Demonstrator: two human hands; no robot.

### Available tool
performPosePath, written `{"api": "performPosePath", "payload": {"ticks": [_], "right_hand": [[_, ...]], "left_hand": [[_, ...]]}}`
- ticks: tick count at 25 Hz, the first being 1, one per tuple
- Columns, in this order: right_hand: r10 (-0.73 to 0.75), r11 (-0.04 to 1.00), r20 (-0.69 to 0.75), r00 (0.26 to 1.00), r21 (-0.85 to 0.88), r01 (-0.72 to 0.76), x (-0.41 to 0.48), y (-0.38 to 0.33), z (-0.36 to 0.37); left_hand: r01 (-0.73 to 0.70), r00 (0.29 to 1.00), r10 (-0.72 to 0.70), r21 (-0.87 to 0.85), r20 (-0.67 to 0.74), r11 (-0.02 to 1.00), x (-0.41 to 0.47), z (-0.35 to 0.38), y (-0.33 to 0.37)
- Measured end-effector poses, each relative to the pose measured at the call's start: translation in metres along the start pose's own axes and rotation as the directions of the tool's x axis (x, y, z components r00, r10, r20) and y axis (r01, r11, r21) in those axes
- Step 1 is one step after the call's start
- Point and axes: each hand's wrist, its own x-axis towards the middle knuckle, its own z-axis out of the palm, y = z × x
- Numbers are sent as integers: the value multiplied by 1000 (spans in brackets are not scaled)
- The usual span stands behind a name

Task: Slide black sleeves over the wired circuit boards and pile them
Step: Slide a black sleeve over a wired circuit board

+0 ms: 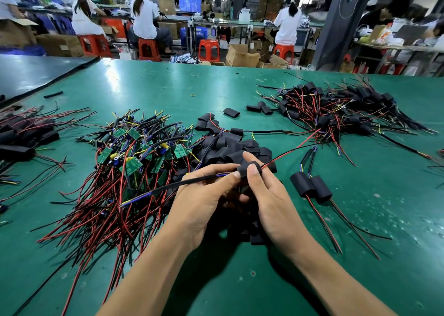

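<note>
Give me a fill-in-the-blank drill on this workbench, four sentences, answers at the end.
The right hand pinches a sleeve whose colour is ____.
The unsleeved circuit boards piled beside the left hand are ____.
The wires leading into that sleeve are gripped by the ____ hand.
Just right of the right hand, ____ sleeved boards lie side by side on the table.
Missing words: black; green; left; two.

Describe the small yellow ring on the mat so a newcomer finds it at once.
On the green mat, look beyond the central heap of loose black sleeves, towards the far edge, left of the big pile of sleeved boards. The yellow ring lies alone on bare mat: a thin pale loop, touching no wire.
</note>
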Motion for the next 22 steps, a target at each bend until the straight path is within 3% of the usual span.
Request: {"api": "performPosePath", "payload": {"ticks": [7,12,17,22], "right_hand": [[-38,993,37,999,-114,42,0,-9,-4],[88,983,5,996,162,-88,1,-14,-4],[249,730,87,965,637,-246,5,-22,-9],[392,437,-86,916,893,-103,17,-25,-37]], "left_hand": [[12,999,-14,-39,-34,999,2,-2,4],[-11,998,15,65,-58,998,6,-8,4],[-79,996,77,-31,-41,996,9,-8,8],[-114,969,124,57,-214,992,15,-17,8]]}}
